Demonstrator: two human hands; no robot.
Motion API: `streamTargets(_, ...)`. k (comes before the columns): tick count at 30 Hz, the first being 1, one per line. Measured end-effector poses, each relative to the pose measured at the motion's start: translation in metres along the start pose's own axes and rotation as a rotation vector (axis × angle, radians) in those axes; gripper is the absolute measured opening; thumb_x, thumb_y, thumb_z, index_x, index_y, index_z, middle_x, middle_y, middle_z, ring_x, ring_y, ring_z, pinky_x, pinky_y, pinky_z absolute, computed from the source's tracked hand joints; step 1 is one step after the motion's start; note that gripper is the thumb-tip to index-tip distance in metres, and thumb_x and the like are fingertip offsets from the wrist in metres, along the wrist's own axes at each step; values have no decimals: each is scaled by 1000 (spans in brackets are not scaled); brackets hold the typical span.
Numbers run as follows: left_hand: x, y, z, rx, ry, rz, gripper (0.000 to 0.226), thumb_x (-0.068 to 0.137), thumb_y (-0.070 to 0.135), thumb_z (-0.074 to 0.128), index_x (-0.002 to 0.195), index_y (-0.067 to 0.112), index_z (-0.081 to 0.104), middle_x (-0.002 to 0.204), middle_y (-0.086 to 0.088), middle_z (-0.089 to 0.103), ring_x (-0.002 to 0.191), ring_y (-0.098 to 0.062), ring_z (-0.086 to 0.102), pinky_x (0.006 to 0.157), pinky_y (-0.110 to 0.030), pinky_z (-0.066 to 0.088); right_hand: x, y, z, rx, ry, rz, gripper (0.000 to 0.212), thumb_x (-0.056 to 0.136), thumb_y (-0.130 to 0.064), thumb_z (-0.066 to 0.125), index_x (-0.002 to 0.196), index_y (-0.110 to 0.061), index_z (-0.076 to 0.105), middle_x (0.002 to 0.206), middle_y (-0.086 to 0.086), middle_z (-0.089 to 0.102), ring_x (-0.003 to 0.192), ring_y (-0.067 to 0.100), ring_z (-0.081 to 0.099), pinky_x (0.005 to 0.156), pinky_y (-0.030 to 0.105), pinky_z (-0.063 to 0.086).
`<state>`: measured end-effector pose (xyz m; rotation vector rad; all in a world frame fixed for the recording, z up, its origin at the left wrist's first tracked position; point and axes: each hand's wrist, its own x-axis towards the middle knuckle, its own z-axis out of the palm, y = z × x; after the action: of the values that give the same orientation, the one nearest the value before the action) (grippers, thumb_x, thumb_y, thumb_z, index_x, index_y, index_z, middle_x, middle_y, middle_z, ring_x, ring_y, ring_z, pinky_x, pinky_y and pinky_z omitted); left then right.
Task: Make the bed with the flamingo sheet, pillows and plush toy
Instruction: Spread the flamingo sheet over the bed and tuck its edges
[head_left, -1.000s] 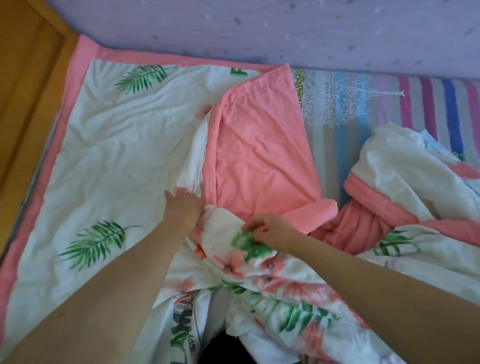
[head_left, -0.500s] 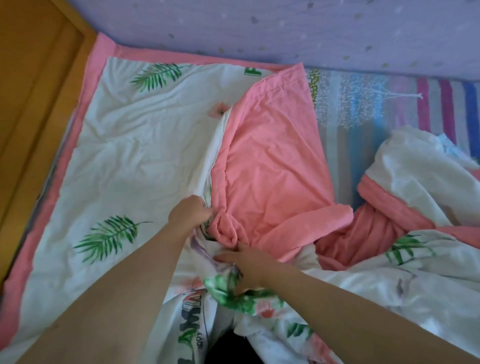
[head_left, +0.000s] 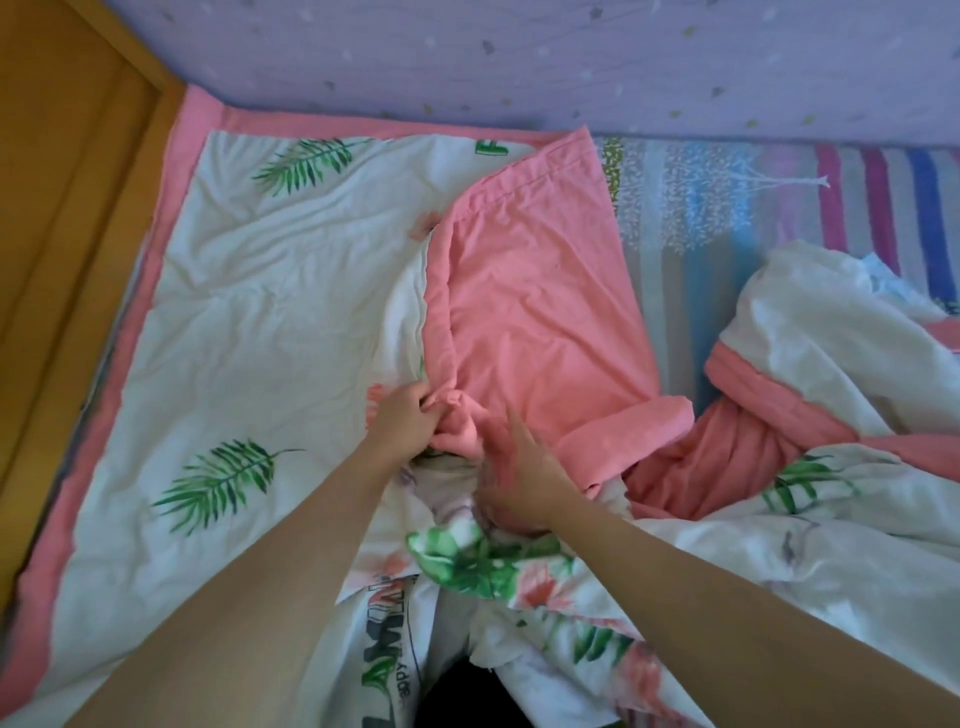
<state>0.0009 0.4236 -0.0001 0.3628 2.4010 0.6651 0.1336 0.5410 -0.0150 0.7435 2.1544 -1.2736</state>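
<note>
Both hands meet near the middle of the bed, my forearms reaching in from the bottom edge and converging. My left hand (head_left: 402, 415) is knuckles-up, its fingers curled round a bunched pink fold of the sheet (head_left: 270, 291), right where the pink underside meets the white, leaf-printed face. My right hand (head_left: 519, 478) sits just beside it, to the right and a little nearer me, with the wrist bent and the fingers stretched forward, lying on the same pink cloth. It is blurred, and I can make out no pinch.

On the left half of the bed the sheet lies flat, white side up, its pink border running along the wooden board (head_left: 67, 208) and the lilac wall (head_left: 519, 62). Its right part is flipped back pink side up, then trails into a crumpled heap at the right. Between flap and heap the striped mattress (head_left: 727, 208) is bare. More flowered sheet bunches under my wrists.
</note>
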Motion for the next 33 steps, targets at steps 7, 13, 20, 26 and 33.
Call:
streamTargets(7,-9,78,-14,-611,-190,166,18,93,7,55,77,13,50,72,-3,51,68,-11,47,62,-25,37,-15,-30,-43,671,314,-192,70,67,-10,85,126,-22,51,104,-9,65,99,9,64,84,21,52)
streamTargets(13,-9,166,8,-993,-316,98,18,96,16,49,80,9,54,74,-6,57,67,-13,56,63,-22,47,-41,-7,-146,495,508,-294,23,85,-9,68,103,-23,65,80,-16,62,67,-16,55,66,4,40)
streamTargets(20,-16,229,50,-603,-165,118,21,95,16,52,109,7,65,103,2,62,84,-1,55,73,-19,42,-87,73,-286,88,714,-225,34,73,-11,75,105,-19,69,95,0,64,84,12,58,74,22,41)
streamTargets(26,-8,269,102,-402,-112,165,24,90,2,56,112,8,65,118,-14,62,97,-19,56,71,-16,38,-109,151,-378,-113,955,-26,27,82,-6,59,108,-11,67,95,17,69,88,34,65,68,29,41)
streamTargets(33,7,302,148,-261,-106,193,27,88,7,61,114,11,64,133,-4,54,127,-17,47,95,-20,34,-139,213,-460,-125,1226,149,37,74,-4,64,110,-2,59,105,28,61,97,43,59,79,43,46)
